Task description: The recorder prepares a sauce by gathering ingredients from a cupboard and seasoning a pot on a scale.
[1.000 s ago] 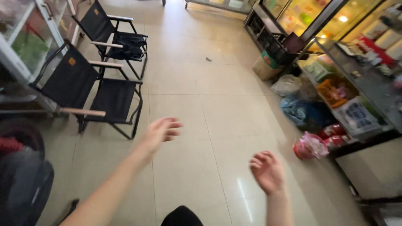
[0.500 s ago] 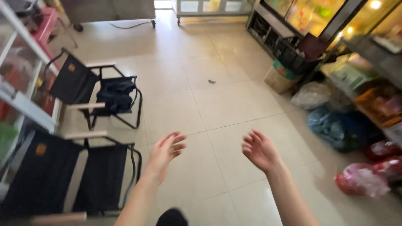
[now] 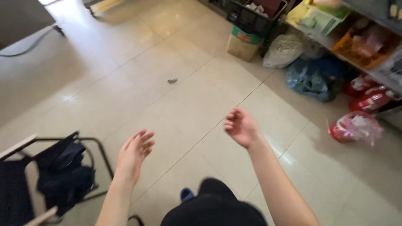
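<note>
Head view is showing both my hands hanging free over the tiled floor (image 3: 125,83), neither one holding or touching anything. My left hand (image 3: 135,154) is reaching forward with the palm turned inward and the fingers loosely spread and open; my right hand (image 3: 241,127) is sitting a little further ahead, fingers curled softly inward but closing on nothing. Nearest to my left hand is the black folding chair (image 3: 25,184), lying down and to the left of it, with a dark bag (image 3: 65,173) slumping on its seat; the chair's frame is running roughly away from me, and the left hand is clearly the closer of the two to it, though still apart from it. Off to the right of my right hand, well apart, a red and white sack (image 3: 356,127) is lying on the floor, with a blue bag (image 3: 314,79) and a grey bag (image 3: 284,50) beyond it against the shelves (image 3: 377,46). A cardboard box (image 3: 245,42) is standing further ahead. A small dark scrap (image 3: 172,80) is lying on the tiles straight ahead, between and beyond both hands. Both forearms are stretching forward, elbows bent, wrists relaxed.
</note>
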